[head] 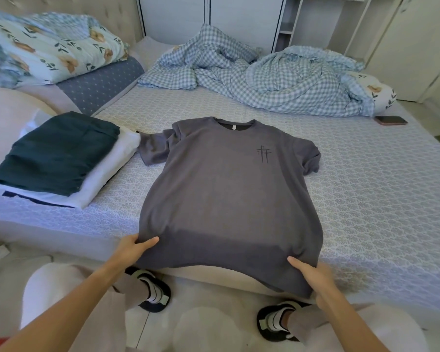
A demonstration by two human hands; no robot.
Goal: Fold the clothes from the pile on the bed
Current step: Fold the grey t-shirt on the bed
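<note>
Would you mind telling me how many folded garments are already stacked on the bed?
2 clearly: a dark green garment on top and a white one beneath, left of the grey T-shirt. A dark edge underneath may be a third.

Views: I have one, the head camera; nothing is shared with a second view.
Position: it sits above the near edge of the bed [366, 199].
Direction: it faces forward and down, across the mattress toward the cupboards [239, 19].
Nearness: my hands fill the bottom, the left hand [131, 248] and right hand [313, 274] close below the lens.
Lens: wide, with straight edges bowing near the borders.
</note>
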